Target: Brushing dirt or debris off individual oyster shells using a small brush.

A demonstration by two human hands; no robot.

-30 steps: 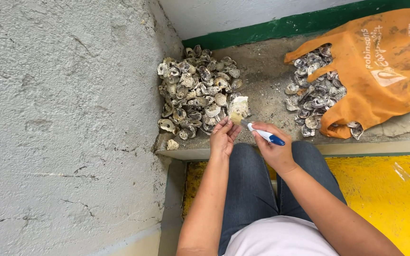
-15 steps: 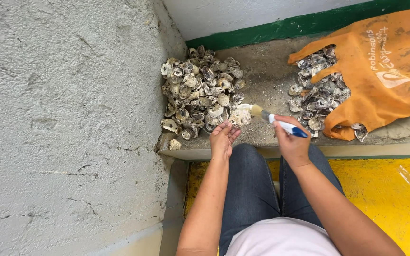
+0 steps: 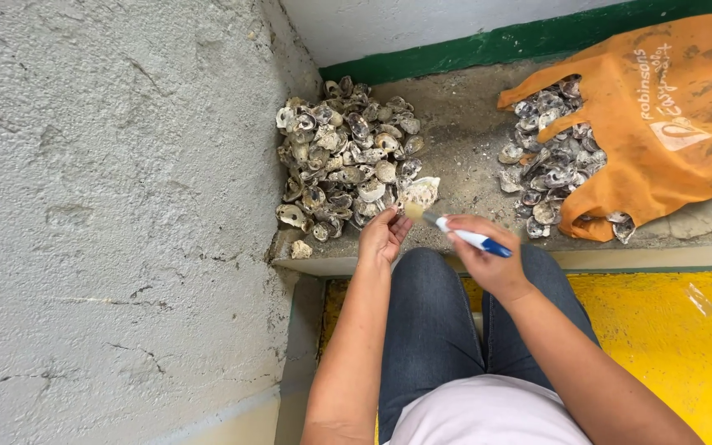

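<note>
My left hand [image 3: 382, 236] holds a pale oyster shell [image 3: 419, 192] up at the near edge of a pile of shells [image 3: 346, 156]. My right hand [image 3: 488, 262] grips a small brush with a white and blue handle [image 3: 471, 239]; its bristle end touches the held shell. Both hands hover over the front of a concrete ledge [image 3: 463, 156], above my knees in blue jeans [image 3: 447, 330].
An orange plastic bag [image 3: 669, 124] lies open on the ledge at right, with more shells [image 3: 550, 156] spilling from it. A rough grey wall [image 3: 109, 214] fills the left. A green strip [image 3: 504, 41] runs along the back wall. Yellow floor [image 3: 669, 338] lies below the ledge.
The view has shifted slightly. My left hand has lifted the shell and my right hand has brought the brush tip onto it.
</note>
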